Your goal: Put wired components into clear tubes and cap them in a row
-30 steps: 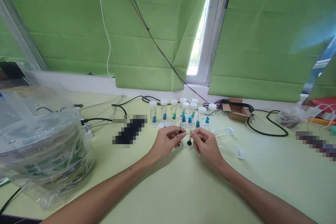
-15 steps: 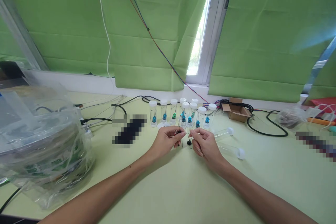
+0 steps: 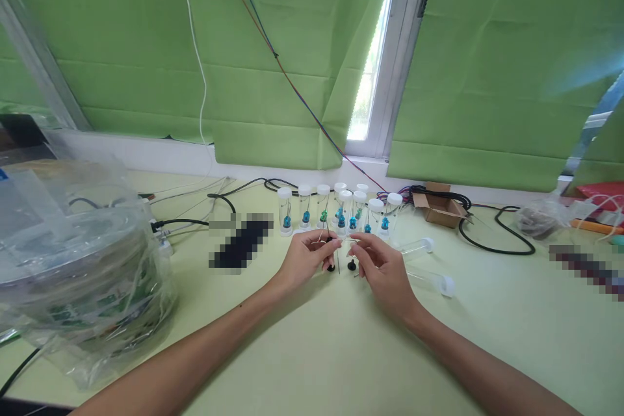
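My left hand [image 3: 309,257] pinches a small black part with thin wires [image 3: 329,238], some sticking up above the fingers. Much of that part is hidden by the fingertips. Facing it, my right hand [image 3: 383,266] has its thumb and index finger a little apart, close to the wire ends; I cannot make out anything held in it. A small black piece with a round base [image 3: 351,265] stands on the table between the hands, and another black base [image 3: 331,268] shows under the left fingers. Directly behind are several clear capped tubes [image 3: 324,208] with blue or green pieces inside.
Two clear tubes with white caps [image 3: 429,281] lie right of my right hand. An open cardboard box [image 3: 441,208] and black cables [image 3: 507,251] sit at the back right. A large plastic-wrapped reel stack [image 3: 88,273] fills the left side of the table [image 3: 312,357].
My right thumb and index finger have loosened from a pinch and spread slightly. The part in my left hand has tilted, its wires now leaning left.
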The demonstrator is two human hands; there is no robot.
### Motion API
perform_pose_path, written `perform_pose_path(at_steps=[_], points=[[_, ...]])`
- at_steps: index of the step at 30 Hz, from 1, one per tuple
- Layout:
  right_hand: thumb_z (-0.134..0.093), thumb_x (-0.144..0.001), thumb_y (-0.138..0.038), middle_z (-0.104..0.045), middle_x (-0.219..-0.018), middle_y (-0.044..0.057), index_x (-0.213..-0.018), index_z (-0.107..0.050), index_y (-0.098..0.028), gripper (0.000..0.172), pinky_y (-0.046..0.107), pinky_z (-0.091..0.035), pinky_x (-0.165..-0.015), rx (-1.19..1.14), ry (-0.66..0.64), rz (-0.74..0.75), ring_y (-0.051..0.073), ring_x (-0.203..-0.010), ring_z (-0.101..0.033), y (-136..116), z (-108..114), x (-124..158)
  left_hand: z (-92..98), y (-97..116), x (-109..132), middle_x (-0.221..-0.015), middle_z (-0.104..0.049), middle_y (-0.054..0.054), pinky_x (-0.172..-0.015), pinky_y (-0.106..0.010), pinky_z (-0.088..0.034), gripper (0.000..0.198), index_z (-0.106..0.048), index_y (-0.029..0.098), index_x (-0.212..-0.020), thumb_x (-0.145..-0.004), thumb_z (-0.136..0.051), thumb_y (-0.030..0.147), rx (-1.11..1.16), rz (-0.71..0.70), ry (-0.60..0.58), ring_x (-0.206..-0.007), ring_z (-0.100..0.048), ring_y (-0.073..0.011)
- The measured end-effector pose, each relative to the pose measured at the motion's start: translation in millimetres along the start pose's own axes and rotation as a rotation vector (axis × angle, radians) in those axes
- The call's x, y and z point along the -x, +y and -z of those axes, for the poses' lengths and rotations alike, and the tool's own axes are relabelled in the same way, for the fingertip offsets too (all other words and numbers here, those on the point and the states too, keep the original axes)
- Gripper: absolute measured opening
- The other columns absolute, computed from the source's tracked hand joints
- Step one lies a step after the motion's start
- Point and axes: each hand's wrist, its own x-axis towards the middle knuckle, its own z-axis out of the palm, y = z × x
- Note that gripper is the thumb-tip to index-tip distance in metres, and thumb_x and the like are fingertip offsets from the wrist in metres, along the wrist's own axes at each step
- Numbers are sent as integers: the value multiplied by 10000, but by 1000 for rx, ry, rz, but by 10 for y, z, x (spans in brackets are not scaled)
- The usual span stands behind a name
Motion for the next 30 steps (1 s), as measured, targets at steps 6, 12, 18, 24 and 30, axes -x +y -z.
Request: perform_pose_path(at_steps=[6,12,18,24,30], points=[[-591,-897,-356,-695,-822,26,-1011,-708,-238,202,259,-406,-474,-38,-13,-5,108,-507,-489,13,24,-19,3,-12,-1,-556,-569,29,-508,-240,-372,259,-663,169,-844,-800,-686,423,17,16,-7,-467,-469,-94],[-661,-845,-357,-710,-787,24,-967,-732,-231,189,247,-370,-418,-166,-23,-60,85,-449,-450,35,34,-65,-5,3,10,-560,-582,22,-507,-234,-371,282,-667,162,-879,-793,-695,429,46,42,-23,-475,-471,-95],[-721,-788,-393,-713,-756,29,-921,-742,-211,227,226,-340,-366,-267,-49,-114,67,-399,-448,83,48,-90,-17,0,9,-575,-586,15,-502,-229,-377,284,-664,157,-890,-797,-691,424,31,55,-30,-483,-474,-93],[-707,-805,-412,-675,-706,18,-785,-720,-181,233,211,-340,-363,-297,-48,-114,53,-389,-450,57,23,-72,-17,-20,20,-575,-567,9,-499,-226,-370,288,-676,155,-903,-814,-668,429,-38,30,-50,-495,-474,-95],[-707,-809,-430,-640,-647,6,-725,-677,-163,281,196,-316,-364,-383,-48,-184,47,-386,-444,60,18,-74,-36,-2,52,-551,-545,14,-491,-228,-349,283,-680,151,-901,-822,-658,421,-103,10,-64,-486,-450,-93]])
